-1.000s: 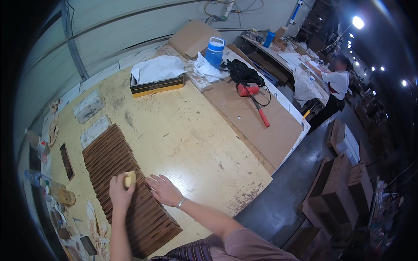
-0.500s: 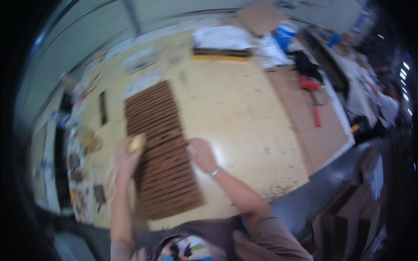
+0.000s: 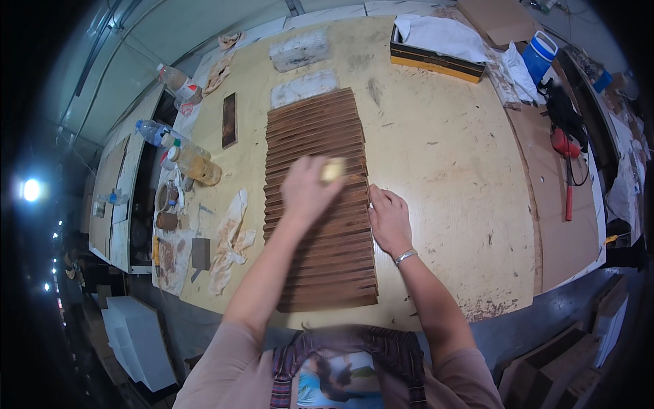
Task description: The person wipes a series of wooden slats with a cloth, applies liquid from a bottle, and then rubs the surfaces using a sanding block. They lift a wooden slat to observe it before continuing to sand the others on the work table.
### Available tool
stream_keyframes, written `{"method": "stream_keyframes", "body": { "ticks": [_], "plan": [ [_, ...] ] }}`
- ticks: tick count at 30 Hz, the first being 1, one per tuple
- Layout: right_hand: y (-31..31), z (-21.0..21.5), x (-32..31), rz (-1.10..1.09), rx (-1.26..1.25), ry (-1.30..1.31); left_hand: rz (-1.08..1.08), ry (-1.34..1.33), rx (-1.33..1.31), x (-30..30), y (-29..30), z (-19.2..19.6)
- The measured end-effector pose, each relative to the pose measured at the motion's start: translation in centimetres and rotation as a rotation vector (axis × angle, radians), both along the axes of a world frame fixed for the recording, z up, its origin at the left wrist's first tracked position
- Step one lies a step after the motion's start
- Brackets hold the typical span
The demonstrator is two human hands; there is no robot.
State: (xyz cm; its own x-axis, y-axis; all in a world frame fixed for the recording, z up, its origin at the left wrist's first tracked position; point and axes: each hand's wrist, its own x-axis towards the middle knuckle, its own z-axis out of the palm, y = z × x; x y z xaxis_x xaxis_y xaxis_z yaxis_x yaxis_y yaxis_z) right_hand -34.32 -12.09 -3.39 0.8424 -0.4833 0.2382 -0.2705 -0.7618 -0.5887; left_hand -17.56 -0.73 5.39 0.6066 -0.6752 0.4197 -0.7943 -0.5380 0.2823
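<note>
Gripping a yellow pad (image 3: 333, 169), your left hand (image 3: 306, 191) has moved up the slatted wooden panel (image 3: 320, 204); your right hand (image 3: 390, 219) stays flat, fingers open, with bottles (image 3: 184, 153) and rags (image 3: 230, 238) well left.

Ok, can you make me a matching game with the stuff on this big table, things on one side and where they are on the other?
Things:
1. left hand
2. right hand
3. blue jug
4. plastic bottles

Places:
A. far right corner of the table
B. flat at the right edge of the brown slats
C. left side of the table
D. over the slats, holding a small yellowish pad

Pairs: 1-D, 2-B, 3-A, 4-C
</note>
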Motion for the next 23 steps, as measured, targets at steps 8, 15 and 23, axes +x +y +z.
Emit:
{"method": "stream_keyframes", "body": {
  "ticks": [8,15,23],
  "plan": [
    [-0.4,0.1,-0.2,-0.006,0.009,0.004,0.029,0.139,0.251,-0.1,-0.4,0.7],
    [-0.2,0.4,0.0,0.012,-0.006,-0.022,-0.156,0.144,0.051,-1.1,-4.5,-1.4],
    [-0.2,0.3,0.1,-0.003,0.045,0.055,0.282,0.237,0.069,3.7,5.6,0.3]
  ]
}}
